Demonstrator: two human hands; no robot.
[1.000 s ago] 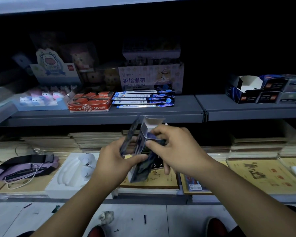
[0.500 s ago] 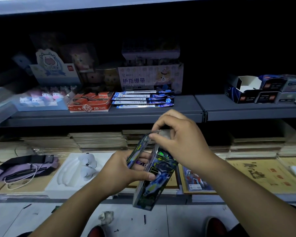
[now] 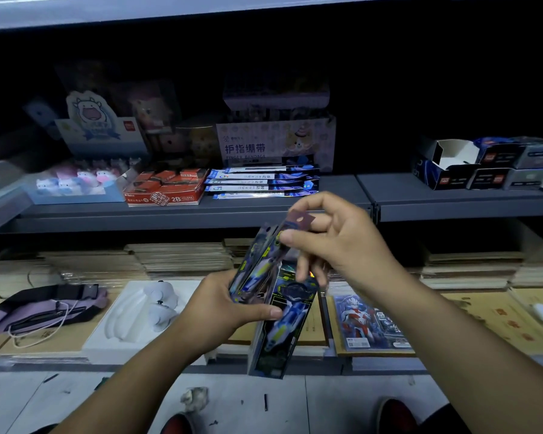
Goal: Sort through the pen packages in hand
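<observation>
Grey shelf ahead of you, stacked paper goods below it. Your hands hold dark printed packs in front of shelf edge, above stacked books. Larger pack: long, glossy, black with blue-yellow figure, tilted, lower end toward floor. Your left hand grips it, thumb clamped across front. Smaller pack leans against it above. Your right hand pinches brown hang tab at top. Since half second ago: right hand higher, tab lifted clear, packs raised slightly.
</observation>
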